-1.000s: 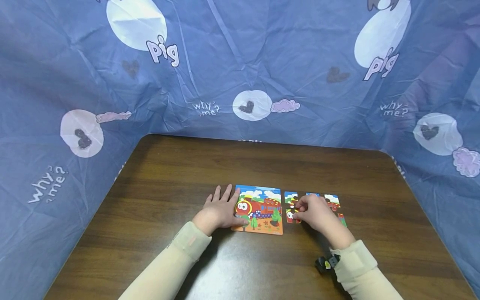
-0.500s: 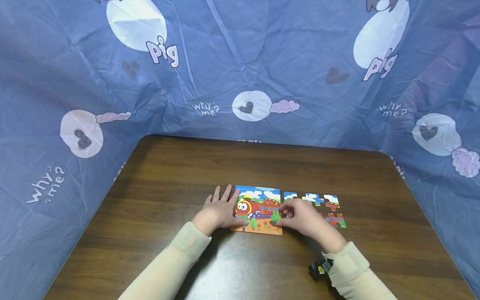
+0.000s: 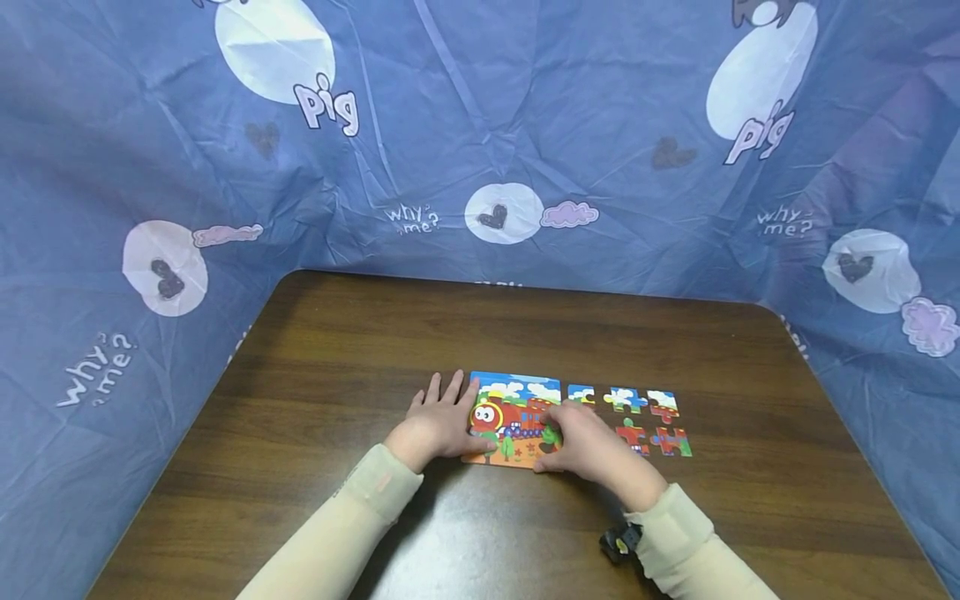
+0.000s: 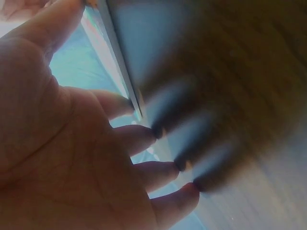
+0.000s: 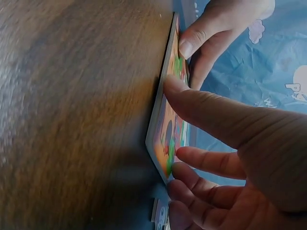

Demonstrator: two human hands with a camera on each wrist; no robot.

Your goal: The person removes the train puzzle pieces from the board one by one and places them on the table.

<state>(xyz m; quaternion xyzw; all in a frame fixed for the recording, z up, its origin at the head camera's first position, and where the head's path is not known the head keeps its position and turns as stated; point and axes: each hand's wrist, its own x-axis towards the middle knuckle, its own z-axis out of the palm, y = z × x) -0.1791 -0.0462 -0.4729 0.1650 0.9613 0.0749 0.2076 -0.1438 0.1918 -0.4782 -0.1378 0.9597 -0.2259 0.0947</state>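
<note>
A flat square picture board [image 3: 517, 392] with a red cartoon train lies on the brown table. My left hand [image 3: 442, 421] rests over its left edge with fingers spread; in the left wrist view, fingertips [image 4: 175, 167] lie on the tabletop and the index fingertip sits at the board's edge. My right hand [image 3: 588, 442] touches the board's right part. In the right wrist view its thumb [image 5: 211, 108] lies on the picture near the front edge, the fingers bent toward the right side, nothing between them. Several jigsaw pieces [image 3: 670, 442] lie right of the board, partly hidden by that hand.
The wooden table [image 3: 360, 333] has rounded far corners. A blue printed cloth [image 3: 420, 150] hangs behind it and along both sides. A small black camera [image 3: 621, 543] hangs from the right wrist, low over the table.
My right hand has moved left from the jigsaw pieces onto the board's right part, uncovering pieces behind it. The left hand and the board stay where they were.
</note>
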